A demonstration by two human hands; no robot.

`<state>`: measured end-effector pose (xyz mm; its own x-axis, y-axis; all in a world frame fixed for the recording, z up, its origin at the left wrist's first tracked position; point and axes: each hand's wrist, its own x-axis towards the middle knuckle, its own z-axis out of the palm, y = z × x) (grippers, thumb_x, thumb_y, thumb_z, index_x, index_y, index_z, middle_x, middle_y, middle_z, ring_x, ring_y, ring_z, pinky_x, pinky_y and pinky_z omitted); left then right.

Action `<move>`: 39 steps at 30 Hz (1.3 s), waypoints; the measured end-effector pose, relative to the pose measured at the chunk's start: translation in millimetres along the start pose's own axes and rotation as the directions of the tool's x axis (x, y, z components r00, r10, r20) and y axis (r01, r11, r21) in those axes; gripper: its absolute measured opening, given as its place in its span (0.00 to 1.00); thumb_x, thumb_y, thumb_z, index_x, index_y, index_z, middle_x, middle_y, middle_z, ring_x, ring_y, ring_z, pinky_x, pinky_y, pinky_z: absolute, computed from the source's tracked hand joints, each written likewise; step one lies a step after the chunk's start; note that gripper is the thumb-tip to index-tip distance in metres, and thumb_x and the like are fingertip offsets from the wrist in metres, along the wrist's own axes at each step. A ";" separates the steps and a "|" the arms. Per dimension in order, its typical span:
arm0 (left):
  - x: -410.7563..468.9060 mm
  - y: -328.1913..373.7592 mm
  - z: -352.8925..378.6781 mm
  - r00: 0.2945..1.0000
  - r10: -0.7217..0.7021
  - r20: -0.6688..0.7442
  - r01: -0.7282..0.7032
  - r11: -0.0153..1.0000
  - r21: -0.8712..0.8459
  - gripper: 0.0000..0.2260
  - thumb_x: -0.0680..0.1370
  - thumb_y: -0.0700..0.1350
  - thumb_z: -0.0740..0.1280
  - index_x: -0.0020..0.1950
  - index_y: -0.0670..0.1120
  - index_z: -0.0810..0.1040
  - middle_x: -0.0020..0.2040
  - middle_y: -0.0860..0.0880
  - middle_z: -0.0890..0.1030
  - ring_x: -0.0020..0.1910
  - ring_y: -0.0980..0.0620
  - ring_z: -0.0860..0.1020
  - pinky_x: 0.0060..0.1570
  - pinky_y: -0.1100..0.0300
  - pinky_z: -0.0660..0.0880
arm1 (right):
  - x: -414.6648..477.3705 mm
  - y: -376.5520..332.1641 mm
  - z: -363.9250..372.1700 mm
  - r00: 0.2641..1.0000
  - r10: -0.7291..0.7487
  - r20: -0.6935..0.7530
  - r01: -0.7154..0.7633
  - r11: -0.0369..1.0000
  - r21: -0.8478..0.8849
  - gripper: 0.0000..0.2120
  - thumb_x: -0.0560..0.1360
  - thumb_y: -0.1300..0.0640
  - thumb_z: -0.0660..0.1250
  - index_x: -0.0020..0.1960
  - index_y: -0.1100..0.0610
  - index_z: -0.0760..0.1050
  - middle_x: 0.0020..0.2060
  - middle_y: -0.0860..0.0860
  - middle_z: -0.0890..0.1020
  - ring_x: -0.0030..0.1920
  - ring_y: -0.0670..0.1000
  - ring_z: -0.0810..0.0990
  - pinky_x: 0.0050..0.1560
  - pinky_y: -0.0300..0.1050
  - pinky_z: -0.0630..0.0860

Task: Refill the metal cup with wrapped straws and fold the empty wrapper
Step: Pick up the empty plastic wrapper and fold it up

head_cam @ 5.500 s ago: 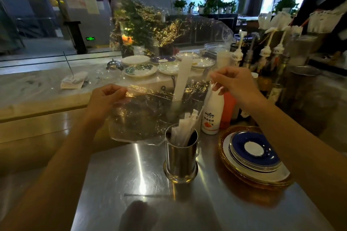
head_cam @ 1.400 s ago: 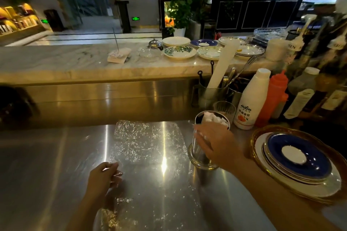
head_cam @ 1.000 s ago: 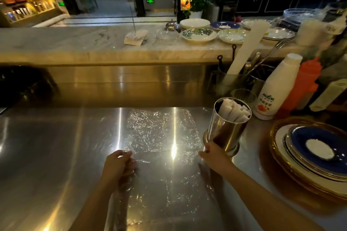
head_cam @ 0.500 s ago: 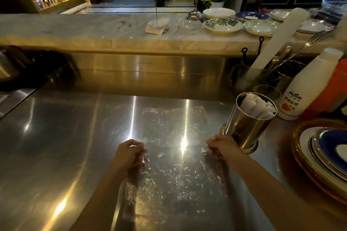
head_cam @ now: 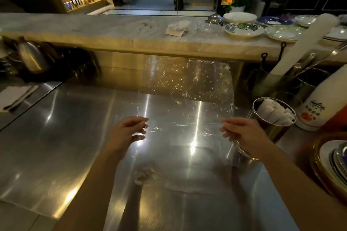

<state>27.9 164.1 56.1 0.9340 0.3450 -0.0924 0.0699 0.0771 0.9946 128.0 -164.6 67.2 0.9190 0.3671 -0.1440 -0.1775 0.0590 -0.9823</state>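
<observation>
The empty clear plastic wrapper [head_cam: 185, 84] is off the steel worktop [head_cam: 56, 137], stretched upright between my hands, with its crinkled top edge near the marble ledge. My left hand [head_cam: 127, 131] pinches its left edge and my right hand [head_cam: 242, 133] pinches its right edge. A crumpled lower part of the wrapper lies on the steel near my forearms. The metal cup [head_cam: 270, 129] stands just right of my right hand, which hides part of its base. It is packed with white wrapped straws [head_cam: 276, 112].
A white bottle [head_cam: 319, 107] and a red bottle stand right of the cup. Stacked plates on a gold-rimmed tray [head_cam: 319, 167] sit at the right edge. A utensil holder with a white roll [head_cam: 304, 43] stands behind. Plates [head_cam: 244, 30] line the marble counter.
Earlier my right hand set the filled cup down at the right. Half a second ago the wrapper lay flat under both hands; now both hands have raised it upright off the steel.
</observation>
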 end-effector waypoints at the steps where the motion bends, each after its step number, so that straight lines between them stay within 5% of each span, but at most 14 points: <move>1: 1.7 4.1 -0.8 1.000 0.019 0.014 -0.019 1.000 -0.005 0.13 0.74 0.34 0.65 0.42 0.49 0.85 0.34 0.52 0.83 0.31 0.57 0.79 0.30 0.64 0.76 | 0.2 -2.9 0.3 1.000 -0.015 0.002 0.015 1.000 0.008 0.07 0.68 0.66 0.67 0.44 0.60 0.80 0.31 0.55 0.84 0.30 0.49 0.81 0.29 0.36 0.77; 6: 5.5 22.9 -1.0 0.995 0.089 0.036 -0.090 0.996 0.025 0.20 0.76 0.30 0.59 0.37 0.50 0.85 0.34 0.53 0.84 0.31 0.58 0.79 0.30 0.65 0.76 | -0.3 -15.5 4.4 0.998 -0.060 0.005 0.060 0.998 0.008 0.10 0.73 0.69 0.61 0.46 0.60 0.80 0.30 0.53 0.84 0.30 0.48 0.81 0.31 0.36 0.78; 10: 4.0 31.1 6.9 0.995 0.097 -0.028 -0.098 0.995 -0.024 0.24 0.70 0.23 0.56 0.25 0.45 0.80 0.31 0.50 0.83 0.32 0.55 0.80 0.28 0.64 0.77 | 0.9 -20.8 4.2 0.998 -0.055 -0.007 0.055 0.998 -0.010 0.17 0.74 0.73 0.57 0.36 0.62 0.81 0.29 0.52 0.84 0.29 0.48 0.82 0.30 0.37 0.79; 15: -0.6 38.4 17.3 0.995 0.089 -0.035 -0.091 0.993 -0.069 0.25 0.68 0.20 0.53 0.24 0.43 0.78 0.30 0.51 0.83 0.28 0.55 0.79 0.24 0.65 0.75 | 1.1 -25.3 2.7 0.997 -0.049 -0.058 0.046 0.997 -0.055 0.14 0.71 0.77 0.55 0.33 0.67 0.75 0.28 0.51 0.83 0.29 0.46 0.82 0.28 0.36 0.78; 18: 0.0 37.9 20.8 0.998 0.013 -0.068 -0.020 0.995 -0.100 0.17 0.76 0.28 0.53 0.46 0.42 0.79 0.34 0.52 0.85 0.31 0.52 0.82 0.25 0.62 0.77 | 2.0 -26.0 2.6 0.993 -0.075 -0.094 0.066 0.993 -0.095 0.16 0.72 0.75 0.54 0.32 0.66 0.76 0.32 0.53 0.83 0.30 0.47 0.82 0.29 0.37 0.79; 20: 1.5 34.2 20.1 0.995 -0.091 -0.034 0.084 0.982 -0.167 0.09 0.81 0.42 0.56 0.57 0.44 0.73 0.38 0.45 0.85 0.34 0.47 0.83 0.27 0.57 0.78 | 1.9 -25.4 2.6 0.990 -0.088 -0.114 0.076 0.991 -0.107 0.20 0.72 0.76 0.54 0.29 0.63 0.77 0.31 0.51 0.84 0.30 0.48 0.82 0.29 0.37 0.79; 23: 3.5 28.1 16.5 0.961 -0.261 0.096 0.269 0.959 -0.092 0.24 0.70 0.63 0.63 0.55 0.46 0.73 0.42 0.39 0.85 0.39 0.41 0.83 0.31 0.51 0.79 | 0.2 -24.5 2.9 0.983 -0.132 -0.130 0.116 0.985 -0.126 0.27 0.71 0.77 0.52 0.24 0.57 0.79 0.30 0.48 0.84 0.30 0.46 0.82 0.30 0.36 0.79; 28: 1.5 21.6 16.6 0.980 -0.184 0.079 0.180 0.982 0.052 0.02 0.71 0.39 0.71 0.40 0.43 0.79 0.35 0.42 0.83 0.31 0.49 0.82 0.28 0.58 0.79 | -3.7 -26.9 3.9 0.977 -0.148 -0.156 0.132 0.985 -0.109 0.18 0.75 0.71 0.55 0.45 0.55 0.80 0.38 0.53 0.83 0.32 0.47 0.83 0.31 0.39 0.80; 31: 4.5 24.9 16.4 0.991 -0.133 0.014 0.133 0.991 -0.018 0.04 0.74 0.35 0.67 0.40 0.42 0.76 0.30 0.46 0.83 0.29 0.52 0.82 0.25 0.60 0.78 | -2.3 -26.5 5.0 0.990 -0.065 -0.126 0.077 0.992 0.096 0.12 0.78 0.62 0.55 0.54 0.53 0.74 0.37 0.53 0.85 0.33 0.52 0.83 0.29 0.44 0.79; 34: 6.9 28.9 14.9 0.996 -0.088 -0.026 0.087 0.995 -0.057 0.06 0.75 0.34 0.66 0.40 0.44 0.76 0.29 0.47 0.83 0.30 0.53 0.82 0.26 0.59 0.78 | -3.4 -20.3 7.8 0.999 0.049 -0.006 -0.049 0.997 0.060 0.12 0.77 0.52 0.58 0.53 0.58 0.75 0.39 0.57 0.85 0.35 0.56 0.84 0.31 0.46 0.80; 39: 7.5 36.6 15.3 0.999 -0.048 -0.014 0.047 0.997 -0.065 0.07 0.75 0.35 0.65 0.40 0.45 0.75 0.30 0.48 0.83 0.29 0.52 0.82 0.25 0.59 0.77 | -9.4 -9.6 9.4 1.000 0.012 -0.006 -0.012 0.992 -0.124 0.05 0.72 0.68 0.64 0.46 0.65 0.77 0.32 0.55 0.84 0.33 0.52 0.83 0.32 0.42 0.80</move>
<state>42.8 155.2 92.5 0.9246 0.3539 -0.1406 0.0905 0.1543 0.9839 117.7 -159.9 79.1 0.9187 0.3626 -0.1564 -0.1439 -0.0613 -0.9877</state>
